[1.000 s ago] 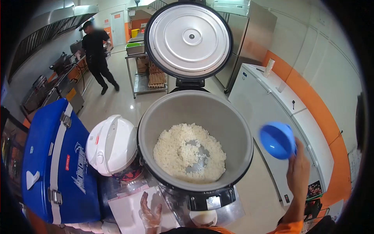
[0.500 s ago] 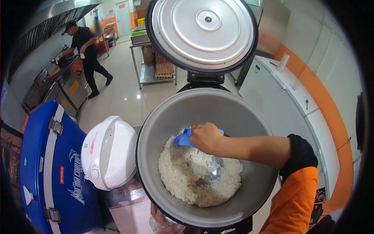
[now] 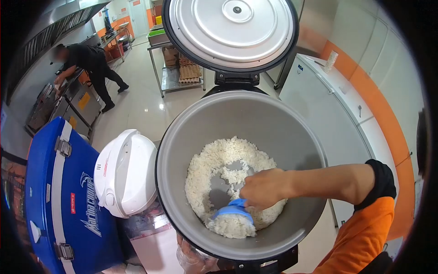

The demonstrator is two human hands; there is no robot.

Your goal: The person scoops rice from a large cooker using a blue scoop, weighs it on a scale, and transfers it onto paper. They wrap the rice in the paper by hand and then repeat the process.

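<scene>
My right hand (image 3: 263,188) reaches into the large grey pot (image 3: 292,123) of a rice cooker, its fingers wrapped round the handle of a blue rice scoop (image 3: 233,207). A heap of cooked white rice (image 3: 232,226) lies at the scoop's near end. More rice (image 3: 198,176) forms a ring round the pot's bottom, with bare metal showing in the middle. My left hand (image 3: 194,258) is low outside the pot's near rim, covered by clear plastic; its fingers are mostly hidden. The round metal lid (image 3: 232,34) stands raised behind the pot.
A white smaller rice cooker (image 3: 125,173) and a blue cooler box (image 3: 68,196) stand to the left. At right is a white chest freezer (image 3: 324,105). A metal trolley (image 3: 175,84) stands behind. A person in black (image 3: 86,61) leans over a far-left counter.
My right hand has swept the blue rice scoop from the pot's far side to its near side, gathering rice. The person in black has bent further over the counter.
</scene>
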